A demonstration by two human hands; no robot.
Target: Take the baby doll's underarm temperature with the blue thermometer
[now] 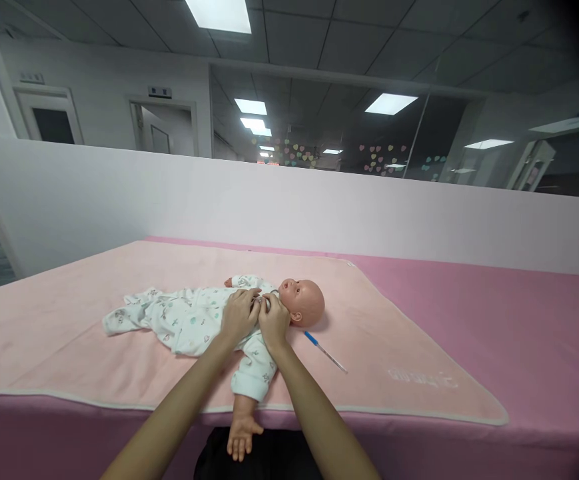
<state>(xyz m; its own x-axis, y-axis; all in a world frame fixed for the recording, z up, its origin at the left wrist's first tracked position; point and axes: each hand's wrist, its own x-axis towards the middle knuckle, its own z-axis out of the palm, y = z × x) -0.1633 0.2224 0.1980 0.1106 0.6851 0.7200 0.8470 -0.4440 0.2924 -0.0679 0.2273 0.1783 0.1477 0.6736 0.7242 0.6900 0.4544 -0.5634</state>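
Observation:
A baby doll (305,301) lies on its back on a pale pink blanket (394,333), head to the right, dressed in a white patterned sleepsuit (184,319). My left hand (239,313) and my right hand (274,322) rest side by side on the doll's chest just below its chin. Both hands have their fingers curled and pinched on the sleepsuit's collar. One doll arm (243,427) hangs over the near edge of the table towards me. A thin blue and clear thermometer (325,351) lies on the blanket right of the doll's head.
The blanket covers a darker pink table (519,320) that runs off to the right. A low white partition wall (319,207) stands behind the table, with glass office walls and doors beyond. My dark clothing (269,460) shows at the bottom edge.

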